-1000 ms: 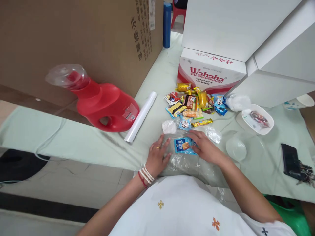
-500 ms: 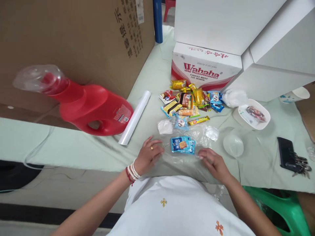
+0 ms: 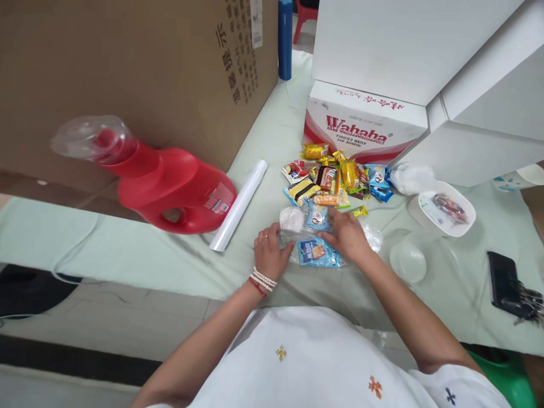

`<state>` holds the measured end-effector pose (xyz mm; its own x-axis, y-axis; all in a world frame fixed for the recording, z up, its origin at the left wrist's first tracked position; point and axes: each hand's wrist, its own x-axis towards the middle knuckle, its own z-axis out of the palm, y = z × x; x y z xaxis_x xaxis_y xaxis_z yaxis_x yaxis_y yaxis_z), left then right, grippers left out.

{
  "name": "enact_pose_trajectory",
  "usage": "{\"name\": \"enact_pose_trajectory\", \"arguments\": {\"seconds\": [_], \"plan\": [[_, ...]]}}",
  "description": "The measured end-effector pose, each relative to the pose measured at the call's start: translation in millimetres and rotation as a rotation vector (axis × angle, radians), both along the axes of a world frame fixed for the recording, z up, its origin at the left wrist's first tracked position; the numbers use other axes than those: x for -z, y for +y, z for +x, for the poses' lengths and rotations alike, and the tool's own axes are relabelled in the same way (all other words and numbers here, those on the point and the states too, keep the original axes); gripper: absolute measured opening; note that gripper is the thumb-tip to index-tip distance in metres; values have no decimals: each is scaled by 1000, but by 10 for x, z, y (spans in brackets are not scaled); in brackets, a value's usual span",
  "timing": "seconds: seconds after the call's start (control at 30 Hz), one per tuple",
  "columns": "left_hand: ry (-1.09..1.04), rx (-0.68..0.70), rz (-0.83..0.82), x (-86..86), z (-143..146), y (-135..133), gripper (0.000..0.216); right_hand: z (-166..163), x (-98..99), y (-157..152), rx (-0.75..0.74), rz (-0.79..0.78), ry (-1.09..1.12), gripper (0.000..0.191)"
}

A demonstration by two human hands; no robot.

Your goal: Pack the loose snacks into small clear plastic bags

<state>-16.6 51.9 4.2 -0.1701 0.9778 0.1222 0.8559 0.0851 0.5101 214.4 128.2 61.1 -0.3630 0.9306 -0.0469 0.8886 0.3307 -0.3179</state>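
Observation:
My left hand rests at the left end of a clear plastic bag, fingers stretched out and thumb apart. Blue snack packets lie on the bag between my hands. My right hand reaches over the bag's far right part, thumb and fingers apart. Its fingertips are at the edge of a light-blue packet marked Q; whether they touch it I cannot tell. A white wrapped piece sits left of that packet. Behind lies a pile of wrapped snacks, and a yellow stick packet is partly hidden by my right hand.
At left are a red jug and a white roll. A Wahaha carton stands behind the snacks. To the right are a white tub, a translucent bowl, a phone and keys.
My right hand has moved from the bag's near right edge forward and left to beside the Q packet. My left hand has shifted slightly onto the bag's left end. The view has shifted a little.

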Motion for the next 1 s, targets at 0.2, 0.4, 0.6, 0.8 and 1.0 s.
{"name": "enact_pose_trajectory", "arguments": {"seconds": [0.2,0.4,0.6,0.8,1.0], "plan": [[-58,-26,-137,-34,32,80,53,-85,0,40,-124,-164,131,22],[-122,0,-190,-116,-105,78,47,-51,-151,-448,-584,-67,-76,40],[-482,49,-210,-302,-185,-120,11,-102,3,-754,-494,-104,-175,56],[-688,213,-225,-307,370,-181,22,-11,76,-766,-432,-155,98,41],[-126,472,-154,-264,632,-254,36,344,178,-922,69,74,246,34]]}}
